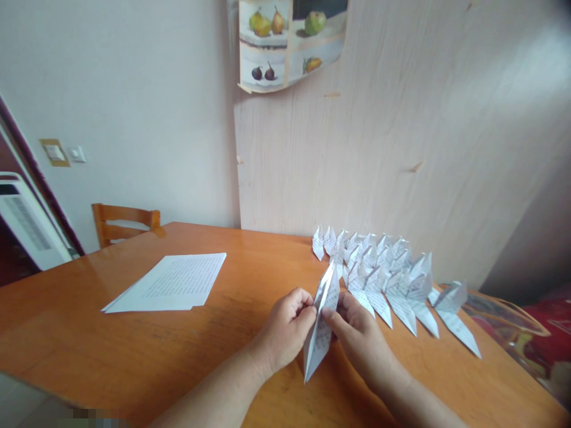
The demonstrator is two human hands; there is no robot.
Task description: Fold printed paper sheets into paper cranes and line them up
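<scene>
A folded paper piece (322,333), narrow and pointed at both ends, with print on its sides, stands upright between my hands above the table (214,351). My left hand (288,324) pinches its left side between thumb and fingers. On the other side my right hand (354,324) grips it, thumb on the near face, with the other fingers partly hidden behind the paper. Beyond and to the right stand several folded paper pieces (401,276) in rows, with pointed tips and printed text. One more folded piece (457,318) sits apart near the table's right edge.
A stack of printed sheets (178,282) lies on the table's left part. Behind the table are a wooden chair (127,220), a pale wall panel (312,160) and a fruit picture (289,41). A red item (546,327) is beyond the right edge.
</scene>
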